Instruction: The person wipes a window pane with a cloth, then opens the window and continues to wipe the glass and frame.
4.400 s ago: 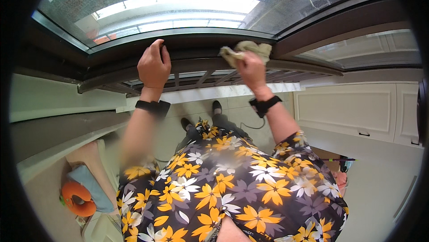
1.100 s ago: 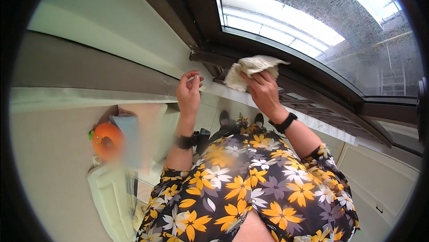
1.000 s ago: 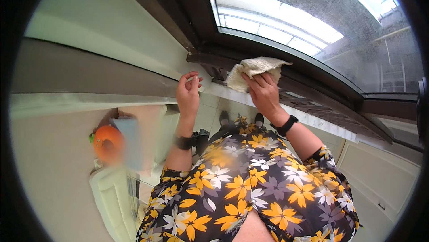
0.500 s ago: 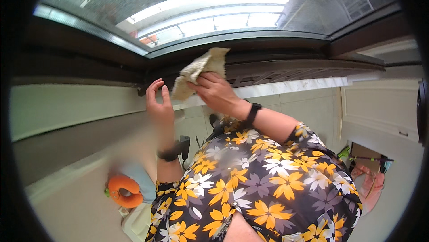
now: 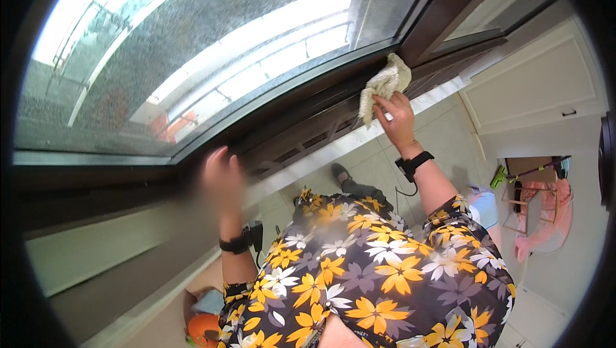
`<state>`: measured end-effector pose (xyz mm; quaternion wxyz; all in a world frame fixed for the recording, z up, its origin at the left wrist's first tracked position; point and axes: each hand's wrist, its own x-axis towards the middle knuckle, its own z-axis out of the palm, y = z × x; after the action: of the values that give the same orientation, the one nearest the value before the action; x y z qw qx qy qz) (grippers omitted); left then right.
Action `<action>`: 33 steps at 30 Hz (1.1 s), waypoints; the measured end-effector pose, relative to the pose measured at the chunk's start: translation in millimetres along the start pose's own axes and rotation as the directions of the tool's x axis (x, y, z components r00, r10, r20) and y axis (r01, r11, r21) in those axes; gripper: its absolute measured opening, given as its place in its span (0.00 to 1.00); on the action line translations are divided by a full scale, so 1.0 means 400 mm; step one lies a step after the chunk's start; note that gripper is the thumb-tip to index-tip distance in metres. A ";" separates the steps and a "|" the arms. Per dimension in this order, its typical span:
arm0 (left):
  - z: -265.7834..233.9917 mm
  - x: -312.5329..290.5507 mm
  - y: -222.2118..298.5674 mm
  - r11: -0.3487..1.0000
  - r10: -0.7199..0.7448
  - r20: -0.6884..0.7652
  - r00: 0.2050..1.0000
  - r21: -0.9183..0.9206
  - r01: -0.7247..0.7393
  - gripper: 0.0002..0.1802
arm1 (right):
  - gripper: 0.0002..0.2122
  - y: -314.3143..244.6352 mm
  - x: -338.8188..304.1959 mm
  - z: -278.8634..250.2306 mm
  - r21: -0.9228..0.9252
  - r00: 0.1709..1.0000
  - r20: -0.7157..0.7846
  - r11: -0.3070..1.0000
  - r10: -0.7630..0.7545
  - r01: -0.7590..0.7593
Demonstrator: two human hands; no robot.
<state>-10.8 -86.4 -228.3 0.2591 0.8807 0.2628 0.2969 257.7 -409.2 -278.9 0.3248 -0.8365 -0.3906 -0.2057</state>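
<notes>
A cream-coloured cleaning cloth [image 5: 385,83] is pinched in the fingers of my right hand [image 5: 399,119]. It lies bunched against the dark brown window frame [image 5: 420,40], close to where the upright post meets the lower rail. My left hand [image 5: 222,174] is raised near the lower left corner of the frame and holds nothing. Its thumb and fingertips show apart, while a blurred patch hides much of the palm. Each wrist wears a black band.
The large window pane [image 5: 256,52] fills the upper left. Below the frame runs a dark slatted rail [image 5: 308,137] beside a white sill edge [image 5: 436,97]. To the right stand a cream cabinet door [image 5: 532,85] and a green-headed mop [image 5: 498,177]. An orange neck pillow [image 5: 204,327] lies lower left.
My right hand has carried the cloth rightward along the frame, away from my left hand. The view has turned, so the window now slants. My left hand stays raised near the frame's corner.
</notes>
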 end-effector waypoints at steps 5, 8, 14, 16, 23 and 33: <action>0.023 0.012 -0.079 0.993 0.101 0.013 0.995 -0.058 -0.100 0.15 | 0.08 0.035 0.038 -0.062 0.006 0.974 -0.026 0.974 0.225 -0.224; 0.037 0.021 -0.054 0.985 0.042 0.059 0.997 -0.172 -0.031 0.15 | 0.07 0.025 0.097 -0.095 0.183 0.868 -0.296 0.916 0.398 -0.358; 0.033 0.020 -0.040 0.992 -0.015 -0.018 1.000 -0.126 0.012 0.11 | 0.10 -0.053 0.392 -0.210 0.046 0.698 -0.711 0.995 0.092 -0.084; 0.041 0.020 -0.034 1.000 0.012 -0.038 0.999 0.023 -0.011 0.09 | 0.14 -0.071 0.491 -0.259 -0.101 0.604 -0.791 0.995 -0.095 0.024; 0.037 0.014 0.012 0.999 0.016 -0.089 0.996 0.042 -0.013 0.08 | 0.28 -0.068 0.534 -0.139 -0.142 0.719 -0.683 0.989 -0.129 0.043; 0.033 0.006 0.020 0.996 0.002 -0.103 0.995 0.085 0.007 0.07 | 0.28 -0.056 0.325 0.019 0.067 0.821 -0.539 0.982 0.186 -0.179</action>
<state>2.1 -94.7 -231.5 0.2078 0.8741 0.2893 0.3303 320.2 -325.5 -198.3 0.4460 -0.7750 -0.2021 -0.3995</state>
